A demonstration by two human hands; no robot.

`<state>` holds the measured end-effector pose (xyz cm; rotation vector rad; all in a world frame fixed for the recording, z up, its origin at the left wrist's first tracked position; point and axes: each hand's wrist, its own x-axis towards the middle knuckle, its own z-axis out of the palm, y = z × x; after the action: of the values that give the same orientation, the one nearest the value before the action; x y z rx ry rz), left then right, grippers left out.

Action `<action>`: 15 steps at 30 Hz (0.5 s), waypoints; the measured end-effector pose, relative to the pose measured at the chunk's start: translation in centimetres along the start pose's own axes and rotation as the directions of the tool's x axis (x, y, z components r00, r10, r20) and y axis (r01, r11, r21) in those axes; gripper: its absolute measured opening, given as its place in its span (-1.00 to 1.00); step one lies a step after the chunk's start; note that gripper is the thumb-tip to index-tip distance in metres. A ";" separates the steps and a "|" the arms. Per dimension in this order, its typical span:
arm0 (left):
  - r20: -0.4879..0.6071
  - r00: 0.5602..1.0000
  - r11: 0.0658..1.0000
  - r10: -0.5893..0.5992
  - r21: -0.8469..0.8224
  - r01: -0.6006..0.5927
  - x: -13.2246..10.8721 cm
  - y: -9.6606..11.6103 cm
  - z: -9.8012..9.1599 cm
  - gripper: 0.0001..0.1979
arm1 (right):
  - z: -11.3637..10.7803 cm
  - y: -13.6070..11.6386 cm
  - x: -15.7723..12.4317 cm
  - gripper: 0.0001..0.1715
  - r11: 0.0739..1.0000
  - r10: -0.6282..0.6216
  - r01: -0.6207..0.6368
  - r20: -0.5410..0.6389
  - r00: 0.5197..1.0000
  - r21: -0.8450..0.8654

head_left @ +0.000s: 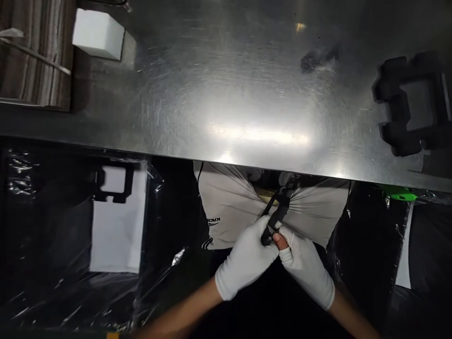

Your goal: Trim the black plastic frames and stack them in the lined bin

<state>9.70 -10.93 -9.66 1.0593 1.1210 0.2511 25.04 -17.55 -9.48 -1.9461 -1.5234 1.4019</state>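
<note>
White gloves cover both hands, held close together below the table's near edge, in front of a light shirt [229, 197]. Between them is a dark, notched frame [281, 209], tilted and seen nearly edge-on. My left hand [247, 256] is closed on its lower left part. On the lower right, my right hand [305, 266] pinches the same piece, its bare thumb poking out of the glove. The fingers hide the frame's lower end. A similar black notched frame [402, 106] lies flat at the right of the metal table [212, 94].
At the table's far left are a tied stack of brown sheets [38, 56] and a white block [99, 35]. Below, a black plastic-lined container [45, 245] holds a white sheet [116, 235] and another black frame [116, 183]. A green object [399, 194] is at the right edge.
</note>
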 end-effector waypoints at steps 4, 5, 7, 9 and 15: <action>-0.046 0.999 1.000 -0.006 -0.004 0.006 -0.2 0.2 0.2 -0.82 | 0.9 0.2 -0.3 -0.52 0.997 0.017 -0.020 -0.039 0.999 -0.068; -0.055 0.998 1.000 -0.010 -0.012 0.010 -0.3 0.2 0.3 -0.81 | 1.0 0.1 -0.4 -0.53 0.996 0.017 -0.020 -0.048 0.999 -0.081; -0.073 0.997 0.999 -0.027 -0.021 0.025 -0.4 0.1 0.4 -0.84 | 1.0 -0.1 -0.5 -0.54 0.995 0.019 -0.024 -0.051 0.998 -0.094; -0.087 0.995 0.999 -0.045 -0.019 0.043 -0.5 -0.2 0.6 -0.91 | 0.9 -0.3 -0.6 -0.54 0.995 0.032 -0.036 -0.044 0.998 -0.093; -0.111 0.993 0.998 -0.047 0.027 0.050 -0.4 -1.0 0.9 -0.96 | 0.9 -0.7 -0.9 -0.49 0.993 0.099 -0.100 -0.034 0.995 -0.058</action>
<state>9.93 -12.19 -10.22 1.0531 1.2519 0.2579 23.88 -18.33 -8.95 -2.0960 -1.4895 1.3739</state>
